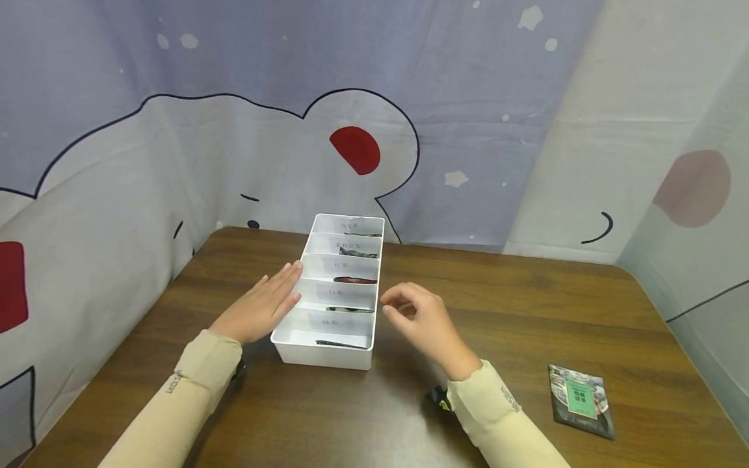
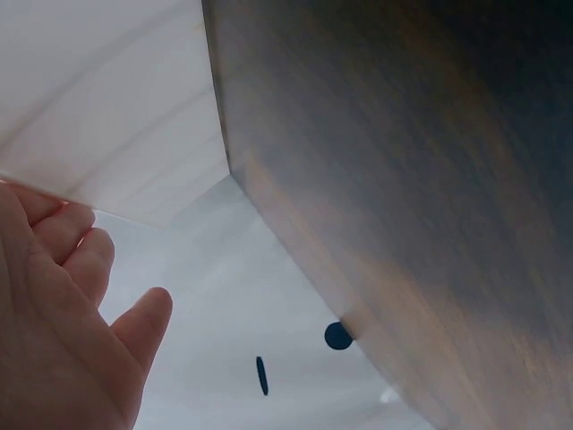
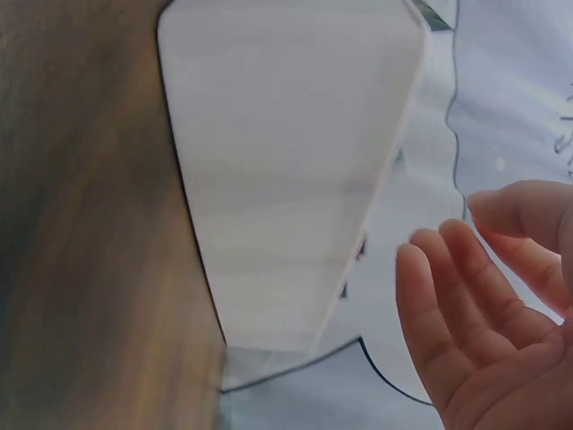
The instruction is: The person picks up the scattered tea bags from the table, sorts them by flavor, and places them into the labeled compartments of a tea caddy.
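A long white divided box [image 1: 330,355] stands on the table, its several compartments in a row running away from me. Printed labels mark the compartments, and each has a thin sachet standing on edge at its right side; one sachet [image 1: 354,281] is red and black. My left hand [image 1: 260,305] lies along the box's left rim with straight fingers, fingertips right at the edge. To the right of the box my right hand [image 1: 424,322] hovers with loosely bent fingers and nothing between them. In the right wrist view, the box's side wall [image 3: 286,179] is beside those fingers.
A flat dark packet with a green label [image 1: 582,398] lies on the right part of the wooden table [image 1: 503,305]. Behind the table hangs a patterned curtain [image 1: 468,130], close to the box's far end.
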`<state>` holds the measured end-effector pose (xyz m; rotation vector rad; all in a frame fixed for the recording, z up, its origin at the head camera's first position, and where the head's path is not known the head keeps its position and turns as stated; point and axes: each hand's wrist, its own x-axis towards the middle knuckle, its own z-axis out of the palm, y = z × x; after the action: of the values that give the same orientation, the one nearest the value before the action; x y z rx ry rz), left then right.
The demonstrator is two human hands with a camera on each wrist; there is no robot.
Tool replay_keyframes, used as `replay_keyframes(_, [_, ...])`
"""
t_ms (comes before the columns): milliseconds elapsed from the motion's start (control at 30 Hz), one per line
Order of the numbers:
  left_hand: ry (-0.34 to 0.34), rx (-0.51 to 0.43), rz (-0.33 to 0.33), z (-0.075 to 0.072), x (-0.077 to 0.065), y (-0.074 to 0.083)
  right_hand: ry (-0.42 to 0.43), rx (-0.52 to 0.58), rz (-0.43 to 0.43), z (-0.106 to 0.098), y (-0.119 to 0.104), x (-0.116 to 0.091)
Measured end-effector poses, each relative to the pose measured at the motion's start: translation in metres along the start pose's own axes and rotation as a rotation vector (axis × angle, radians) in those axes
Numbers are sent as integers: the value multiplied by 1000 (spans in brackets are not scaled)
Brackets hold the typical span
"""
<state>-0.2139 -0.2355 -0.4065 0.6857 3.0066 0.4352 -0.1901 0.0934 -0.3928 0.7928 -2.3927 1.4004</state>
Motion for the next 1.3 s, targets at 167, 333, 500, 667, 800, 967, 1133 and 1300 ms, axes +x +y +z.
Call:
replay_keyframes(167, [4, 1, -4, 0, 0, -1, -6, -47, 11, -16, -2, -5])
replay_keyframes(333, [6, -3, -5, 1, 0, -1, -21, -100, 28, -33, 0, -12])
replay_keyframes(500, [2, -14, -4, 1, 0, 0, -54, -155, 42, -52, 2, -18])
replay_keyframes(667, [2, -13, -6, 0, 1, 1, -74, -220, 73, -72, 3, -25])
replay_keyframes(800, [3, -13, -5, -1, 1, 1, -81, -244, 139, -87, 3, -30])
replay_keyframes(967, [6, -13, 2, -1, 2, 1, -85, -275, 237, -106, 1, -37])
replay_keyframes(1133, [5, -10, 2, 0, 2, 0, -91, -331, 334, -123, 3, -47])
replay_keyframes(1300, [2, -18, -3, -1, -1, 2, -109, -383, 424, -137, 8, -61])
